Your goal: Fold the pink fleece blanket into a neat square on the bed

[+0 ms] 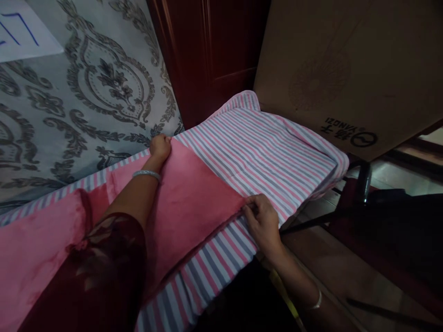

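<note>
A pink plush cloth (194, 198) lies spread over a board-like surface covered in a pink, grey and white striped cover (256, 143). My left hand (161, 146) is closed at the far corner of the cloth, beside the wall. At the near right corner, my right hand (262, 219) pinches the cloth's edge between thumb and fingers. More pink plush fabric (41, 240) lies at the left, partly hidden behind my left sleeve. A yellow tape (285, 295) hangs below my right wrist.
Patterned wallpaper (114, 83) and a dark red door (214, 46) stand behind the surface. A large cardboard box (346, 64) leans at the back right. A dark chair (380, 221) with a metal frame is at the right. White paper (24, 32) hangs at upper left.
</note>
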`<state>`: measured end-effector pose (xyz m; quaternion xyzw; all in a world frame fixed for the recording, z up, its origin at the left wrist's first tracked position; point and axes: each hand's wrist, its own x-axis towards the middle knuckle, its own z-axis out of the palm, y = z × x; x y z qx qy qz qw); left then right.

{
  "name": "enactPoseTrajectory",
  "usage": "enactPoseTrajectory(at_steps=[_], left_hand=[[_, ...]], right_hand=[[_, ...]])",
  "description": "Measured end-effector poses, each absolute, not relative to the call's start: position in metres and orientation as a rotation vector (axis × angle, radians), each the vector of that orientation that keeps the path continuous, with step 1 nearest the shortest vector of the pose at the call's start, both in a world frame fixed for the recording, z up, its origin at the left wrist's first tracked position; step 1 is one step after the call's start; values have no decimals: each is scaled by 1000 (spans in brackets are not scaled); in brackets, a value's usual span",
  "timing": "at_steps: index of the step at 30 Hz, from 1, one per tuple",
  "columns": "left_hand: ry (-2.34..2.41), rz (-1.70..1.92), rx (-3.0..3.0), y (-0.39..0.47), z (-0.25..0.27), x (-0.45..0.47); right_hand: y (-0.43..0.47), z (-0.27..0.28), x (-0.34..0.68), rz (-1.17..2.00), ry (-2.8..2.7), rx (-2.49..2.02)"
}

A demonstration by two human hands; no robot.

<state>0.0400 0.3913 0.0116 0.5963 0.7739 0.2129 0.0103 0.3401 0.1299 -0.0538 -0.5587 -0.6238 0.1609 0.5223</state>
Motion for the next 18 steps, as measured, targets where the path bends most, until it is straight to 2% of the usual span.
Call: enactPoseTrajectory(at_steps=[8,18], left_hand=[[2439,627,1792,390,-4,41],[2254,525,1780,397,15,30]], right_hand=[[121,-55,344,443,-1502,-1322],[121,-61,344,466,-1524,-1269]])
